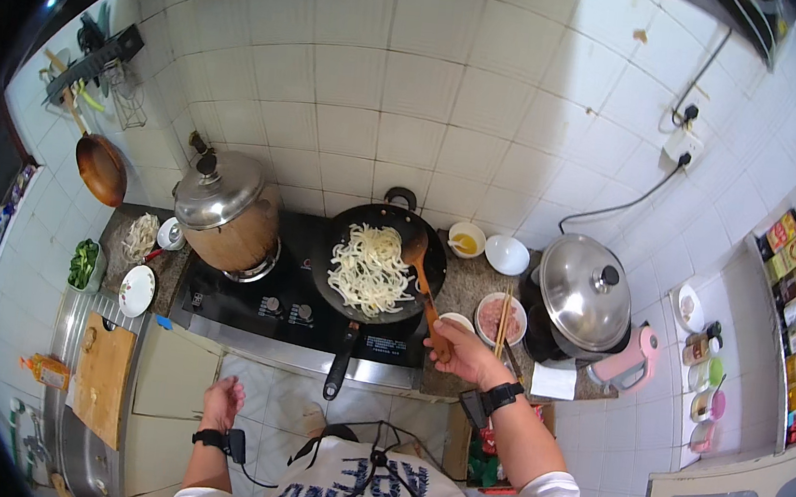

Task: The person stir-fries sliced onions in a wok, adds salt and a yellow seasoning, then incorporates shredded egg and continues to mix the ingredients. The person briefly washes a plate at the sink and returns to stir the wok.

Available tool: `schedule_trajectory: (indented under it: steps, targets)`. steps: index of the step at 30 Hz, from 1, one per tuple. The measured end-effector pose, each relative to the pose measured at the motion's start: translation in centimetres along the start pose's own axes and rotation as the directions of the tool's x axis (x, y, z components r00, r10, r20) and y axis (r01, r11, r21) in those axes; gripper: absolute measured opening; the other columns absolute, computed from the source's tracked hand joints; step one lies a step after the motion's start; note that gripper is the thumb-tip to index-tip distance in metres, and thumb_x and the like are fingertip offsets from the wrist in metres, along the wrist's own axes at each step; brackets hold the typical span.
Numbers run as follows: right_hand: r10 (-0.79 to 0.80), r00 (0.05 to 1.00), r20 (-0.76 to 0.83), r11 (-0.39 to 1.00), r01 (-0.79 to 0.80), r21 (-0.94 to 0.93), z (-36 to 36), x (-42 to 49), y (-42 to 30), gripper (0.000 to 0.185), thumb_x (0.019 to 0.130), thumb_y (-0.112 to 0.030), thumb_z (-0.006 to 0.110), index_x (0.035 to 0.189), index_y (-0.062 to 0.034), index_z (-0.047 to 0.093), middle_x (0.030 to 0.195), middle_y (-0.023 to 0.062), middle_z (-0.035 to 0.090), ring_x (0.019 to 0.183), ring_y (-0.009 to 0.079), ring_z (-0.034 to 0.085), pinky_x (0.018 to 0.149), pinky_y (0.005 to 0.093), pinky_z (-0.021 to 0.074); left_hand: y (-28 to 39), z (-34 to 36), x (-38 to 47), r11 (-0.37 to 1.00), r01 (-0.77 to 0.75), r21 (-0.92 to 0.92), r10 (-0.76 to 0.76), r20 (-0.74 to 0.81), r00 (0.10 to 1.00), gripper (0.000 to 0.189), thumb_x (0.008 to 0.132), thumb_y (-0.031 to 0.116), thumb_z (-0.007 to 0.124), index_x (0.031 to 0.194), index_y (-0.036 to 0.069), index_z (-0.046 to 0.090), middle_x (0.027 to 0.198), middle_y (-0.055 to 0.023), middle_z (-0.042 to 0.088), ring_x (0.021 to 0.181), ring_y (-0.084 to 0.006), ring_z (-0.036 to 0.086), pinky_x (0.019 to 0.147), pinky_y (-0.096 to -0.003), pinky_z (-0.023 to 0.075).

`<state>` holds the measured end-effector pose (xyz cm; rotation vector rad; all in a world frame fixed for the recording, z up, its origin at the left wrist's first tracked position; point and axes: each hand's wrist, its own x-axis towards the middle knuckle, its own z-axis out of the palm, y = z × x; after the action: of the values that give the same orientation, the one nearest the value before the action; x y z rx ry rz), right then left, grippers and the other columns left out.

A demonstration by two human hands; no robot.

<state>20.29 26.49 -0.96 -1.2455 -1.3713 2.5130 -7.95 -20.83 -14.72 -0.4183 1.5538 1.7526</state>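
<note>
My right hand (461,351) is closed on the handle of a wooden spatula (424,278), whose head lies at the right side of a black frying pan (436,234). White noodle-like strips (369,267) are heaped in the pan, which rests on the black cooktop (238,315) with its handle towards me. My left hand (224,399) is in front of the counter, fingers loosely curled, and holds nothing. Right of the pan, a bowl of raw minced meat (500,319) has wooden chopsticks (504,318) across it.
A large lidded pot (227,209) stands on the left burner. Another lidded pot (584,297) is at the right, beside a pink appliance (630,360). Behind the counter's right part are a bowl of yellow liquid (466,240) and a white bowl (507,255). A cutting board (104,378) lies by the sink.
</note>
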Motion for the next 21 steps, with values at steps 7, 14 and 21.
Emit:
schedule_trajectory:
  steps: [7,14,21]
  targets:
    - [-0.06,0.996,-0.063,0.778,0.007,-0.629,2.4,-3.6,-4.8,0.056,0.106,-0.025,0.053,0.158,-0.0139,0.036,0.079,0.0042,0.061,0.06,0.0167,0.056,0.048,0.0288,0.041,-12.4,-15.6,3.4,0.915,0.256,-0.313,-0.322,-0.181,0.929,0.018,0.101,0.026,0.057,0.094,0.011,0.062,0.079,-0.0018,0.065,0.065,-0.0164,0.06,0.055,-0.0301,0.0503]
    - [-0.178,0.977,0.121,-0.477,0.022,-0.879,7.2,-12.4,-10.6,0.042,0.096,-0.029,0.059,0.138,-0.0271,0.062,0.085,0.0152,0.072,0.078,0.0359,0.072,0.068,0.0483,0.0571,-20.7,-23.6,-1.7,0.936,0.352,-0.01,-0.334,-0.343,0.878,0.025,0.098,0.023,0.053,0.078,0.009,0.055,0.073,-0.0071,0.056,0.062,-0.0238,0.058,0.054,-0.0388,0.0489]
    - [-0.441,0.882,0.163,-0.473,-0.074,-0.878,8.8,-3.1,-5.7,0.041,0.095,-0.02,0.057,0.135,-0.0148,0.062,0.08,0.0173,0.073,0.076,0.0377,0.073,0.065,0.0505,0.0572,-20.4,-21.1,-0.6,0.931,0.298,-0.211,-0.359,-0.379,0.853,0.018,0.091,0.011,0.06,0.075,0.004,0.054,0.063,-0.0114,0.056,0.049,-0.0243,0.053,0.044,-0.0391,0.0435]
